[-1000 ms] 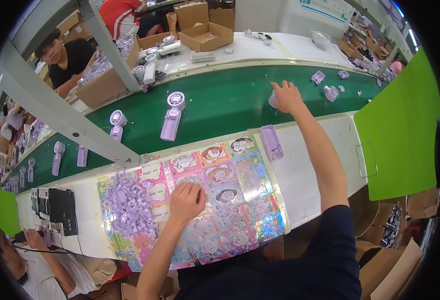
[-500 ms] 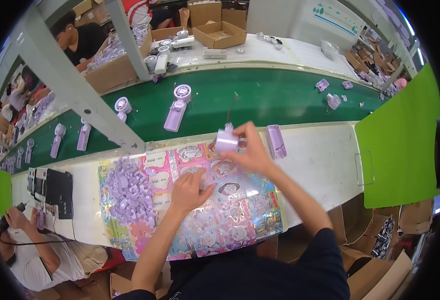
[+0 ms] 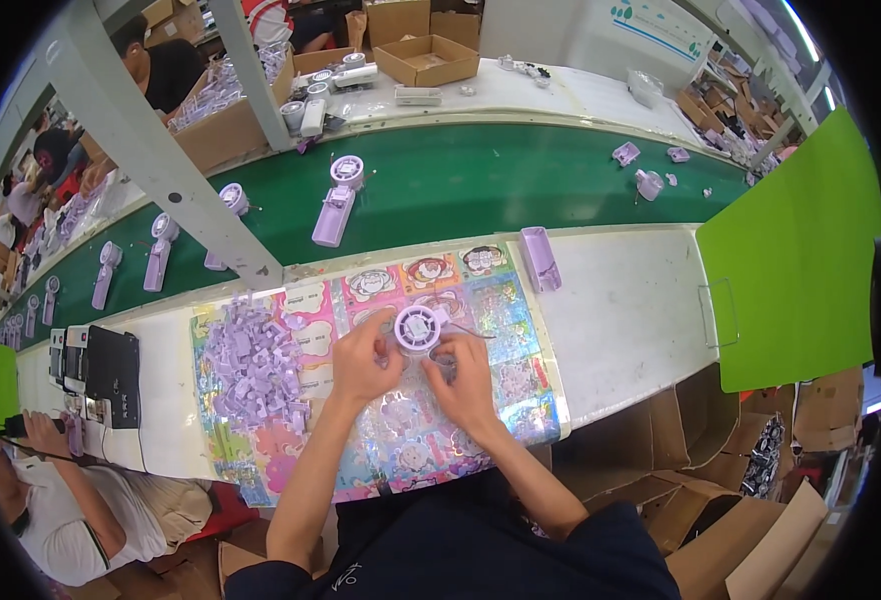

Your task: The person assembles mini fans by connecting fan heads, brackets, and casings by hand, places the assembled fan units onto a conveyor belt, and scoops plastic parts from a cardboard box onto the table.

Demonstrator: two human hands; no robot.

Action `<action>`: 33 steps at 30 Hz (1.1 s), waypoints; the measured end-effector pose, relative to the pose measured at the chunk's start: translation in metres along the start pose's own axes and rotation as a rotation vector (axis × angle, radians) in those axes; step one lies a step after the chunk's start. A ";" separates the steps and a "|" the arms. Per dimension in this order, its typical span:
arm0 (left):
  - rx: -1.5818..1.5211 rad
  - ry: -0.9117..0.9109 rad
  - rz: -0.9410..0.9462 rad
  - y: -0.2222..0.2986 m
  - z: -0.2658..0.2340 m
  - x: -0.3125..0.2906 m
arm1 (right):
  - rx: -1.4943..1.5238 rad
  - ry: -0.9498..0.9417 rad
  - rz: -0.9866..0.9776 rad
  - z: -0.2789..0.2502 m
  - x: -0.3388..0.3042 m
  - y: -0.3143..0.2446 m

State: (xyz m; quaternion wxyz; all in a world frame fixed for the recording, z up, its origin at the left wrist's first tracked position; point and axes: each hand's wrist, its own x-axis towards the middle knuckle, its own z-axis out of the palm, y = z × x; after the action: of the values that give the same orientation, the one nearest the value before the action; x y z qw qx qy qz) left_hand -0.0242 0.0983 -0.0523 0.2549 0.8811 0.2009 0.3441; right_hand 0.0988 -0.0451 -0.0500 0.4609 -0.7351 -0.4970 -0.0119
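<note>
Both hands are at a round lilac fan head, its ringed face turned up and a thin dark wire trailing off to the right. My left hand closes on its left side with fingers and thumb. My right hand pinches at its lower right, near the small neck where the wire comes out. Beyond my right hand, a long lilac handle shell lies hollow side up at the back edge of the table. Left of my left hand spreads a heap of small lilac plastic parts.
A colourful printed sheet covers the work surface. Behind it runs a green conveyor belt carrying lilac fan bodies and loose pieces. A grey metal post stands at left, a green panel at right. A co-worker sits at left.
My right hand has brought the lilac part left and closer to me, and its round face now shows. My left hand has come up to grip it too. Fan bodies on the belt have shifted left.
</note>
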 end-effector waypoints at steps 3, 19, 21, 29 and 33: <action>-0.731 0.326 -0.355 0.017 0.007 -0.013 | 0.283 -0.096 0.204 -0.017 -0.020 -0.024; -1.376 0.161 -0.752 0.111 -0.024 -0.001 | 0.763 -0.318 0.145 -0.058 -0.027 -0.069; -1.408 0.147 -0.773 0.113 -0.022 0.007 | 0.790 -0.273 0.173 -0.059 -0.027 -0.066; -0.202 0.223 -0.142 0.073 -0.008 0.046 | 0.428 -0.072 0.149 -0.068 0.008 -0.039; 0.044 -0.155 -0.137 0.056 0.001 0.039 | 0.481 -0.129 0.393 -0.067 0.045 0.010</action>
State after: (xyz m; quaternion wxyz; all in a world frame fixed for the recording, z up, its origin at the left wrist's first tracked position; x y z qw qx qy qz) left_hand 0.0129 0.0743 -0.0008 0.2730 0.8947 0.2479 0.2521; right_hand 0.1584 -0.0598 0.0027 0.5827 -0.6861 -0.3621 0.2419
